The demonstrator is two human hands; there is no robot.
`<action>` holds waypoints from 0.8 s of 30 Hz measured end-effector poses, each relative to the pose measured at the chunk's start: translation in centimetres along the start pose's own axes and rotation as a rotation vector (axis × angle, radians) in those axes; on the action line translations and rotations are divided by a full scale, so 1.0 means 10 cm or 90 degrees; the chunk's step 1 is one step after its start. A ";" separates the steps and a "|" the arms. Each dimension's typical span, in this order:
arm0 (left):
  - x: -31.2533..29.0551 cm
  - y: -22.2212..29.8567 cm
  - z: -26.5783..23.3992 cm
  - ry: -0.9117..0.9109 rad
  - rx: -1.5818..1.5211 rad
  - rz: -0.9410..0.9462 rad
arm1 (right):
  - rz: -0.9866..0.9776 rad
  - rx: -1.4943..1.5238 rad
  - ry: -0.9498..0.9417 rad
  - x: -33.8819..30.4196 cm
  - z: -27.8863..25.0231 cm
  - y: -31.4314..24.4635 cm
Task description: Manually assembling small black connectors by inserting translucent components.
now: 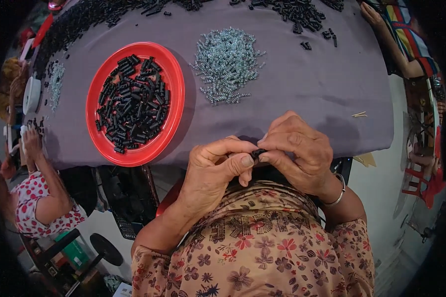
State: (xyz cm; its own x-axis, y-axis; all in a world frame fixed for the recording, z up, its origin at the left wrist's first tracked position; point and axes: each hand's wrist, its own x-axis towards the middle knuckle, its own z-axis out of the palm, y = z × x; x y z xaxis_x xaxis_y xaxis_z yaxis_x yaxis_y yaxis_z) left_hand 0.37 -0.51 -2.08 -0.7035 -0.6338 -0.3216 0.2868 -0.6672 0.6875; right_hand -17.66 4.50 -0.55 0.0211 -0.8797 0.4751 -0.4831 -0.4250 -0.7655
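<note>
Close in front of my body, my left hand and my right hand meet at the table's near edge. Between their thumbs and forefingers is a small black plastic part, pinched from both sides; most of it is covered by the fingertips. To the left stands a red round tray holding many short black cylindrical parts. Beyond my hands lies a heap of small silver coil springs.
A grey cloth covers the table. More black parts are piled along the far edge. Thin brass-coloured pins lie at the right. A person in a red-dotted top works at the left; another person's arm rests at the far right.
</note>
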 end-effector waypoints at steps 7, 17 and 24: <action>0.00 -0.03 -0.01 0.009 0.041 0.010 | -0.018 -0.071 -0.029 0.04 -0.04 -0.04; -0.01 -0.02 0.03 0.009 0.171 0.049 | -0.006 -0.032 -0.067 0.00 -0.03 0.00; -0.04 0.00 0.05 0.039 0.348 0.098 | -0.014 -0.051 -0.080 -0.04 0.03 0.02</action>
State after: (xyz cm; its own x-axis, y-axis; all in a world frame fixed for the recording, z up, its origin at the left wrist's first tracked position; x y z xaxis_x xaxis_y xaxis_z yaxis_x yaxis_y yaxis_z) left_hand 0.35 -0.11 -1.60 -0.6359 -0.7407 -0.2168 -0.0060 -0.2762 0.9611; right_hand -17.51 4.77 -0.99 0.1390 -0.8924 0.4294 -0.5498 -0.4301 -0.7160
